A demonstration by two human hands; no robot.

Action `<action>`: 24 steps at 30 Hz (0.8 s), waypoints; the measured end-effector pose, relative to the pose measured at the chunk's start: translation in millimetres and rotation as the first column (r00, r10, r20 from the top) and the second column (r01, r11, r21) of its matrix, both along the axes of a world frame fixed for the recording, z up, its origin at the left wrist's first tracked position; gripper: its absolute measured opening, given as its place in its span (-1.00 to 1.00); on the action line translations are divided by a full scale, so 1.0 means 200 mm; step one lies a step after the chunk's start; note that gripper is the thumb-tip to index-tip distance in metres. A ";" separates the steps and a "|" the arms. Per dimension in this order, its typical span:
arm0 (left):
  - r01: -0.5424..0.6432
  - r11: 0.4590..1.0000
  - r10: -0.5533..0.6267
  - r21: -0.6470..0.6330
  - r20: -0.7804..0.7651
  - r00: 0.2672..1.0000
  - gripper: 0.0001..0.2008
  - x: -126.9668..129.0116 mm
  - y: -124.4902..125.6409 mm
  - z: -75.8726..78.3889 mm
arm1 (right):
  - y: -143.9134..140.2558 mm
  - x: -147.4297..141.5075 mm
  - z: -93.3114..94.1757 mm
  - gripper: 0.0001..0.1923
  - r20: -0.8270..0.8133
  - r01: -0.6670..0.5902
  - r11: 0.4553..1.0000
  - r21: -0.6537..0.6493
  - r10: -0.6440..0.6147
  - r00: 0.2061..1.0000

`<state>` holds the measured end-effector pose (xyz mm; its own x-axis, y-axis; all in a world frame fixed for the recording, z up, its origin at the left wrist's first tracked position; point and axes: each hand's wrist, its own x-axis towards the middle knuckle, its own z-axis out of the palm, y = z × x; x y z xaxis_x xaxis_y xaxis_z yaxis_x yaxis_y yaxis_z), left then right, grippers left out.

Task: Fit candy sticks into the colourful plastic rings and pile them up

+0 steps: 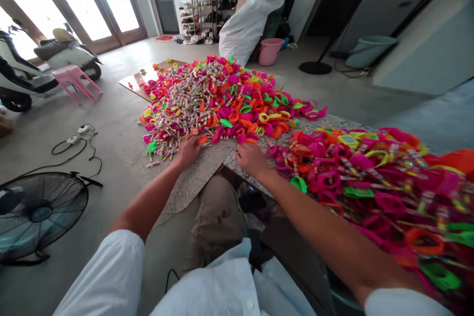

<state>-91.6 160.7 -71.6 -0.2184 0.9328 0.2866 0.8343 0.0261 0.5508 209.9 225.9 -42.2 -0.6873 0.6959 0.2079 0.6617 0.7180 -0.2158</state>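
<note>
Nearest are the person's white sleeves and a knee in tan trousers (217,212). On the near left floor lies a black fan (39,212), with a cable and charger (76,140) just beyond it.

The left hand (188,150) rests palm down at the near edge of the big pile (218,96), fingers spread loosely over the small striped tubes (185,108) and an orange ring there; whether it grips any piece I cannot tell. The right hand (252,158) lies flat on the speckled board (203,168), fingers slack and curled a little, fingertips at the gap between the two heaps, holding nothing that shows. An orange ring (251,140) lies just beyond its fingers.

The pile is made of pink, orange, yellow and green plastic rings, with striped tubes gathered toward its left half. It spreads from just beyond both hands to the far end of the board. A second heap (377,177) of the same rings and tubes runs along the right, beside the right forearm, reaching to the near right corner.

Farther left stand a pink stool (76,81) and a white scooter (48,59) by the glass doors (92,0). Beyond the pile sit a white sack (246,27), a pink bucket (270,51) and shelves (203,2) against the far wall. To the far right are a black stand base (315,67) and a teal basin (370,49).
</note>
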 end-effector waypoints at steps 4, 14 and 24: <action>-0.087 0.994 0.070 0.070 0.208 0.976 -0.85 -0.03 -0.02 -0.02 | -0.03 -0.27 -0.09 -0.64 0.011 -0.063 0.995 -0.077 0.064 0.998; -0.284 0.959 0.184 0.022 0.712 0.677 -0.59 -0.10 -0.37 0.05 | -0.10 -0.62 -0.12 -0.66 -0.030 -0.114 0.992 -0.050 0.112 0.993; -0.330 0.938 0.192 -0.104 0.949 0.249 -0.41 0.03 -0.76 0.05 | -0.28 -0.42 -0.22 -0.70 -0.063 -0.264 0.958 -0.109 0.259 0.964</action>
